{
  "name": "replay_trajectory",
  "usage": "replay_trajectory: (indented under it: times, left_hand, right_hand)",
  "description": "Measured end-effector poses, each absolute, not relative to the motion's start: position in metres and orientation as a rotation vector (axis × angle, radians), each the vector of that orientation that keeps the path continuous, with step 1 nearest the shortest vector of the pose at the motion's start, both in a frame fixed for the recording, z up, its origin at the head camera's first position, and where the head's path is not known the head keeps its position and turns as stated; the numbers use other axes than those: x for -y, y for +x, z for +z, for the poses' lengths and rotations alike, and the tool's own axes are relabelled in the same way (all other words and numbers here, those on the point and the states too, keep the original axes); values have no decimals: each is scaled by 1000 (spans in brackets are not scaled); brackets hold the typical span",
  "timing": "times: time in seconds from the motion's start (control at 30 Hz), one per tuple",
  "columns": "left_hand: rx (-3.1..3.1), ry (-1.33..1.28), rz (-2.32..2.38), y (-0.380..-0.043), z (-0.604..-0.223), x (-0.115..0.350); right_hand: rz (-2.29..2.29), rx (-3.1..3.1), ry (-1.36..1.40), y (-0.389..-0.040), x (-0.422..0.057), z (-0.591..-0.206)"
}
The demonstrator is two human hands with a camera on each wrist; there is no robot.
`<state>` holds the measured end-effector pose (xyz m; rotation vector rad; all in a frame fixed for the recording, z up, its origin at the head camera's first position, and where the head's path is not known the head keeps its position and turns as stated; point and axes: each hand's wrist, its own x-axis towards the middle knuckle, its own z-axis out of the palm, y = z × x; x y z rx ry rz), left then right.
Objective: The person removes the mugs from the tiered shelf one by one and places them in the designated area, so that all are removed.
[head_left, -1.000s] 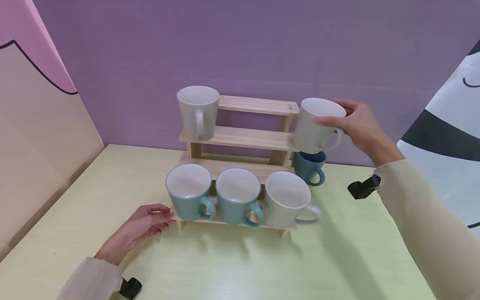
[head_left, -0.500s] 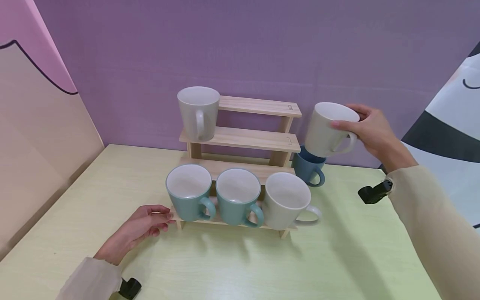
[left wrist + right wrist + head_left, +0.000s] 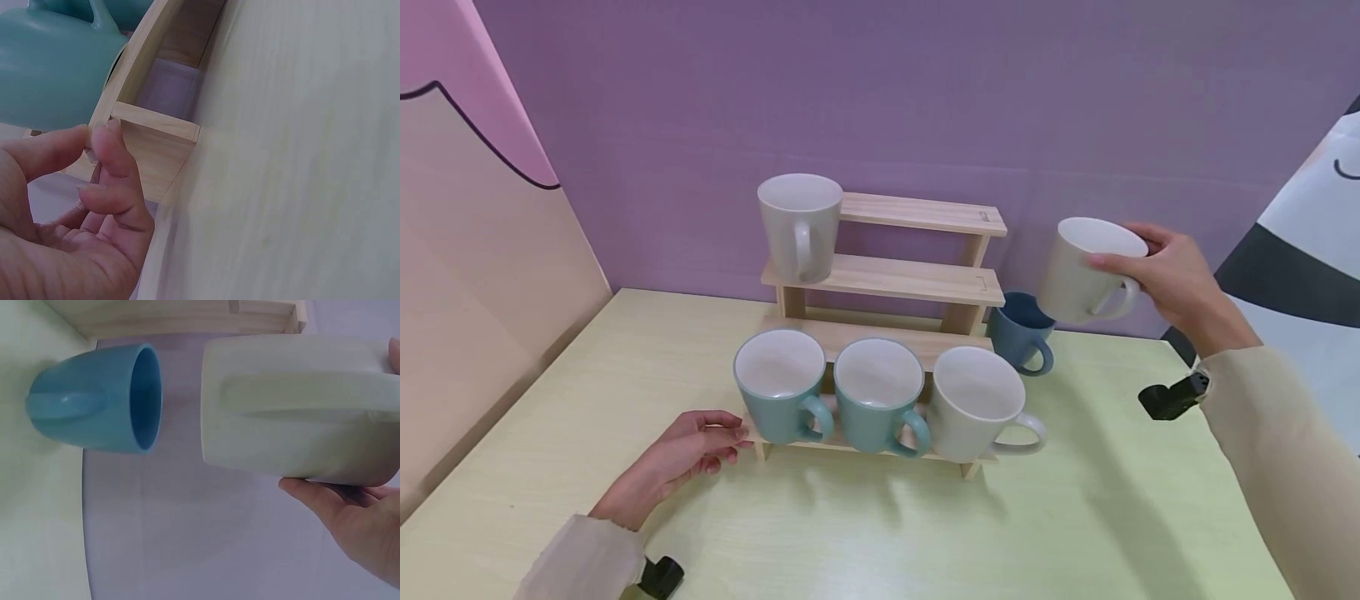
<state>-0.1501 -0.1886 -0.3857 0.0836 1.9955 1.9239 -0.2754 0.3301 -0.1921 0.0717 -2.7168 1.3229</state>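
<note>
Mug [image 3: 294,419] in the right-wrist view is pinched near its rim by the right hand [image 3: 369,528] and held clear of the blue cup [image 3: 94,403]. A slack grip may drop it; a low path may strike the cup.

The left-wrist view shows the left hand [image 3: 94,219] pinching one end of the rack [image 3: 156,119] between thumb and fingertips. A sharp pull may tilt the rack and topple the teal mug [image 3: 50,75].

In the head view, the mug is right of the rack, above the table [image 3: 1037,517]. The table is pale, smooth wood grain, meeting a purple wall [image 3: 895,92]; a pink-and-beige panel [image 3: 482,217] stands left, a black-and-white panel [image 3: 1292,267] right.
</note>
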Motion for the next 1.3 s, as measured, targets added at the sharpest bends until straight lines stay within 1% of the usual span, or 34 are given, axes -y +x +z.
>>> replay_trajectory:
  times: [0.87, 1.3]
  left_hand:
    - [-1978, 115, 1954, -146, -388, 187]
    - [-1982, 102, 1959, -145, -389, 184]
  right_hand:
    - [1284, 2760, -38, -286, -370, -221]
    - [1272, 2741, -75, -292, -387, -245]
